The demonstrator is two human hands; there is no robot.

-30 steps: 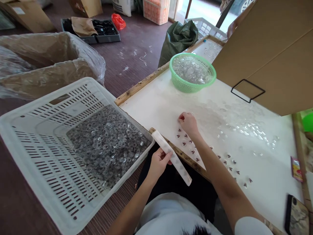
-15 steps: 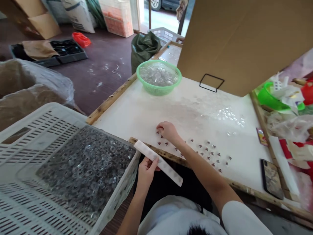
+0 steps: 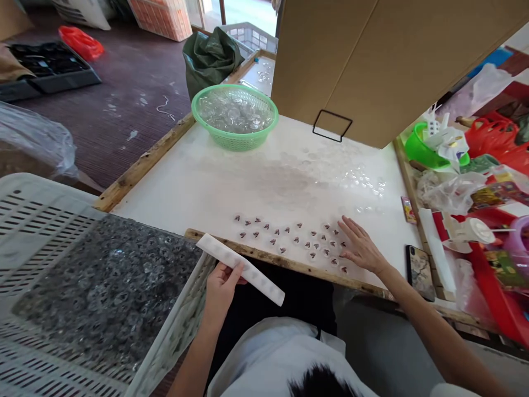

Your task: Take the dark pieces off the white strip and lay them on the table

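My left hand (image 3: pixel 221 284) pinches a long white strip (image 3: pixel 264 285) between thumb and fingers, over the table's near wooden edge; faint round marks run along the strip. My right hand (image 3: pixel 362 247) is open, its fingers spread low over the white tabletop (image 3: pixel 185 193), at the right end of a scattered group of small clear pieces with dark marks (image 3: pixel 308 244). Nothing shows in its fingers. Whether its fingertips touch the nearest piece I cannot tell.
On my left, a white slotted crate (image 3: pixel 45 199) holds many clear pieces. A green basket (image 3: pixel 239 142) of clear discs stands at the far left of the table, beside a large cardboard sheet or box (image 3: pixel 330 60). A phone (image 3: pixel 420 273) lies at right.
My right hand has moved from the left end of the scattered pieces to their right end, and its fingers have spread. The left hand still holds the strip. The view has turned right.
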